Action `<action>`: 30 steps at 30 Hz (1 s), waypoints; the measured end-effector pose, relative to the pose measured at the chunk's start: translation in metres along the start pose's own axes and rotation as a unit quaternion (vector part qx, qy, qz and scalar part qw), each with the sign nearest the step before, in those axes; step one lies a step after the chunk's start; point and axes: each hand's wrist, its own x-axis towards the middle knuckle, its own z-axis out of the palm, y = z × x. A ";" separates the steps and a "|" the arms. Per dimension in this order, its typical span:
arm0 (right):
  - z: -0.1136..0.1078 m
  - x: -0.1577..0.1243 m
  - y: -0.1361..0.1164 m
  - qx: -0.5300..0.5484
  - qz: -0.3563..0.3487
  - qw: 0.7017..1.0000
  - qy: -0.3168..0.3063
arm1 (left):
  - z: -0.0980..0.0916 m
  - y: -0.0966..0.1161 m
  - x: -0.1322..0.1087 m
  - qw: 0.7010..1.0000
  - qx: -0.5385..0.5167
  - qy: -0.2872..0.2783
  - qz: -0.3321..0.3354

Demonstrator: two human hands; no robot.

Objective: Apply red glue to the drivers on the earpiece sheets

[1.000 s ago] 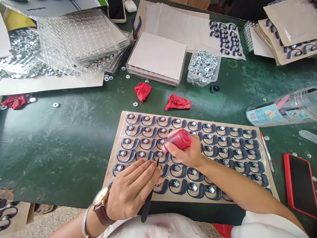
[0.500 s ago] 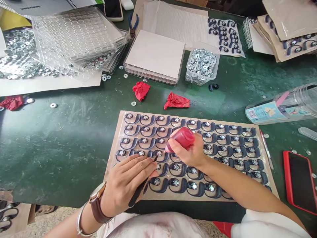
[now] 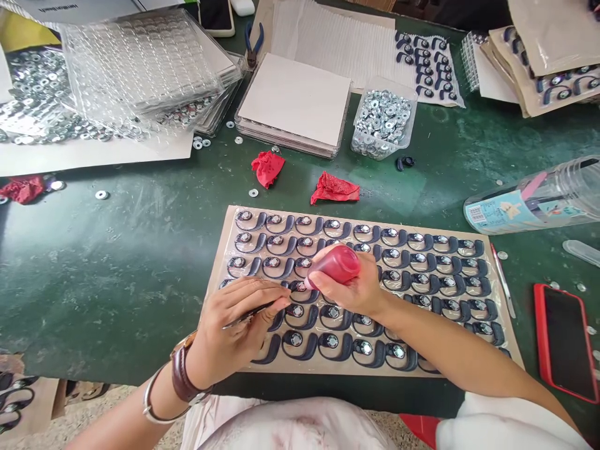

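Clasping a red squeeze bottle [image 3: 338,264], the right hand [image 3: 363,289] is beside the left hand [image 3: 224,342], which pinches black tweezers [image 3: 247,316] over hook-shaped parts [image 3: 294,339].

Blurred "Hamilton Beach" on a grey box [image 3: 122,7], barcode [image 3: 477,214] on jar label [image 3: 509,209]

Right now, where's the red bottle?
In the head view, the red bottle is in the right hand, over the brown card, right of the left hand.
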 end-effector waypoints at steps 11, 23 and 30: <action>-0.015 -0.002 -0.024 0.082 0.100 0.990 -0.051 | 0.001 0.007 -0.019 0.995 0.038 0.026 0.086; 0.011 -0.024 -0.006 0.061 -0.001 0.998 -0.014 | 0.007 0.020 -0.039 0.955 0.191 -0.036 0.225; 0.012 -0.023 -0.008 0.003 -0.073 0.997 0.006 | 0.007 0.023 -0.040 0.959 0.188 -0.029 0.209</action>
